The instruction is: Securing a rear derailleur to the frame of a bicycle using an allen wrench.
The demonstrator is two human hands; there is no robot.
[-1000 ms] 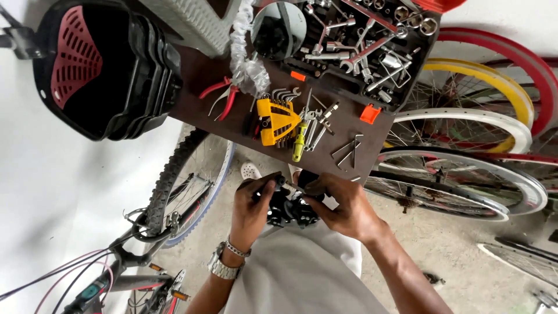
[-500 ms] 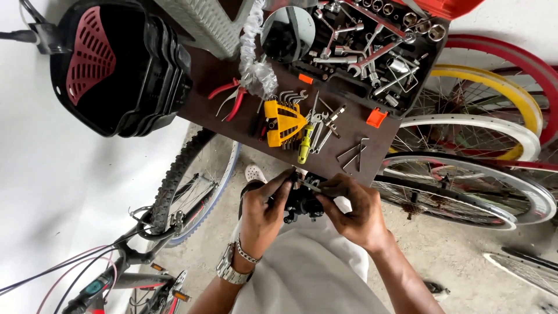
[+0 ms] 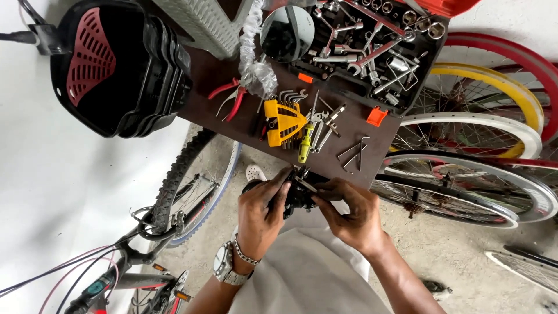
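Step in hand: bench work on small black bicycle component (image 3: pixel 297 195), held at near edge of table (image 3: pixel 372 148), just below green-handled screwdriver (image 3: pixel 304 150).
Left hand (image 3: pixel 261 218): grip closed round component body.
Right hand (image 3: pixel 349 212): fingertips pinching slim metal tool (image 3: pixel 304 184) against component.
Judgement: adjustment stage; next move calls for steady support and fine fingertip control.

Tool case (image 3: pixel 372 46) on table (image 3: pixel 209 75), wheels (image 3: pixel 482 128) right
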